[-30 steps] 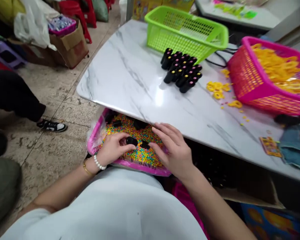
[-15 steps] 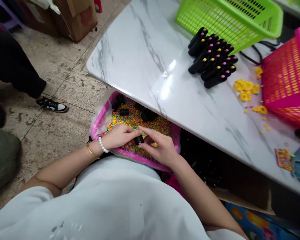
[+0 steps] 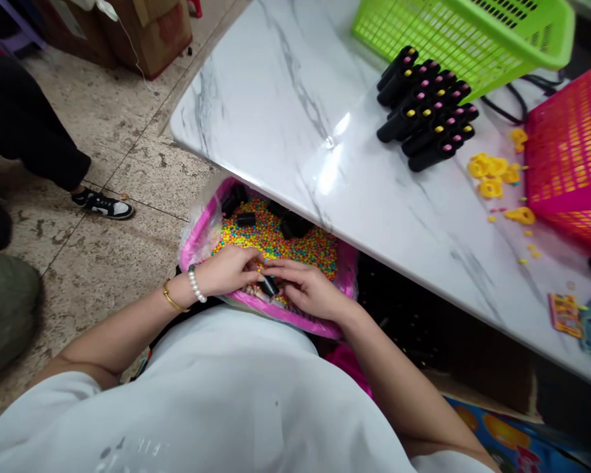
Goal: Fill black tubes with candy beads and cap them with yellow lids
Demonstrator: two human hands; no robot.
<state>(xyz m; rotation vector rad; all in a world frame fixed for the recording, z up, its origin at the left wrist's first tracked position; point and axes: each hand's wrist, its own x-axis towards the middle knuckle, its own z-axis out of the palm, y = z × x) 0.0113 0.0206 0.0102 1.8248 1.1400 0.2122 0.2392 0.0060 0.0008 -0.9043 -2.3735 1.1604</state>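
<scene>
A small black tube point(image 3: 269, 285) is held tilted between my two hands, low over a pink basin point(image 3: 197, 238) filled with small multicoloured beads point(image 3: 261, 231). My left hand point(image 3: 229, 269) pinches near the tube's upper left end, its thumb and fingertips close together. My right hand point(image 3: 309, 289) reaches in from the other side, fingers curled over and beside the tube, index fingertip close to my left fingertips. What lies between the fingertips is too small to make out. More black tubes point(image 3: 246, 219) lie on the beads at the far side of the basin.
The marbled table point(image 3: 276, 125) overhangs the basin's far side. Several black tubes with pink or yellow ends point(image 3: 423, 112) lie stacked there by a green basket point(image 3: 453, 49). Yellow plastic pieces point(image 3: 490, 172) lie near a pink basket point(image 3: 566, 151). Another person's leg point(image 3: 34, 125) is at left.
The black tube has come slightly down toward me and tilted differently, showing more of its side. My left fingers have drawn back a little from over it. The view has shifted slightly.
</scene>
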